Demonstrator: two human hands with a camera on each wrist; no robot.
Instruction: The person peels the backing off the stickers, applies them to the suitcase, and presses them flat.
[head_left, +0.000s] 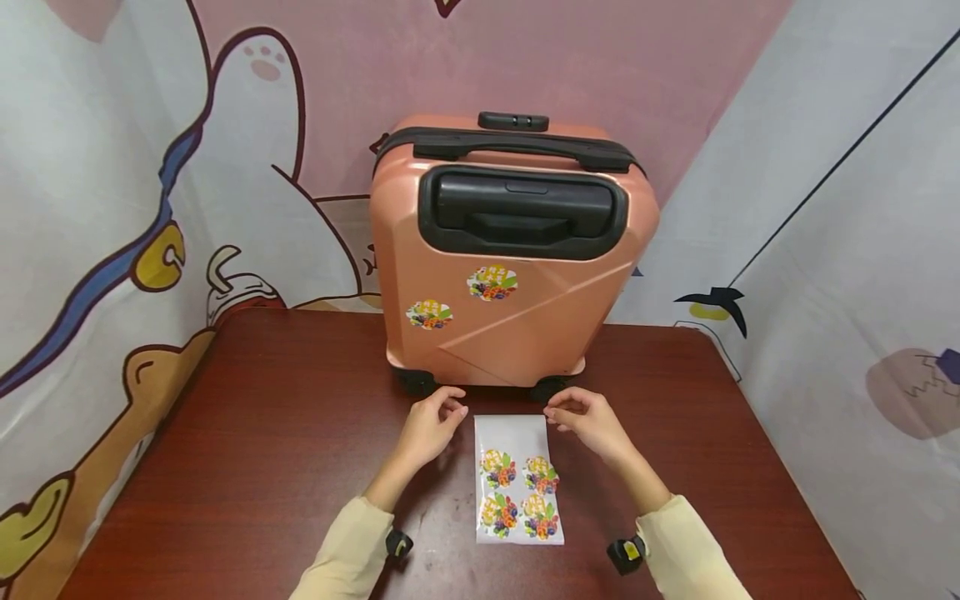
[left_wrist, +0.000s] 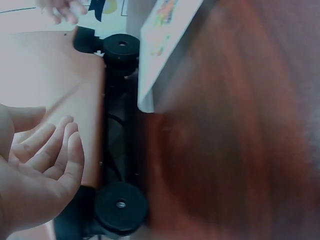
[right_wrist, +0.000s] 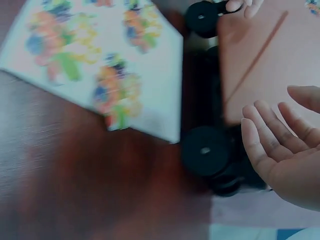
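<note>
A pink hard-shell suitcase [head_left: 517, 333] stands upright on the table, with two round fruit stickers [head_left: 492, 283] on its front. Before it lies a white sticker sheet [head_left: 510, 432] bearing several fruit stickers [head_left: 540, 515]; one at its right side overlaps the edge. My left hand [head_left: 433, 427] hovers left of the sheet's top, its fingers loosely bent with nothing between them. On the other side, my right hand [head_left: 594, 423] is at the sheet's top right corner, its fingertips close by. Both wrist views show relaxed fingers and bare palms.
The brown table [head_left: 285, 467] extends to both sides of the sheet. Black wheels [right_wrist: 205, 151] carry the suitcase at its lower corners. Behind and beside the table hangs a cartoon-printed cloth [head_left: 330, 108]. A black wrist device [head_left: 626, 553] sits at the right sleeve.
</note>
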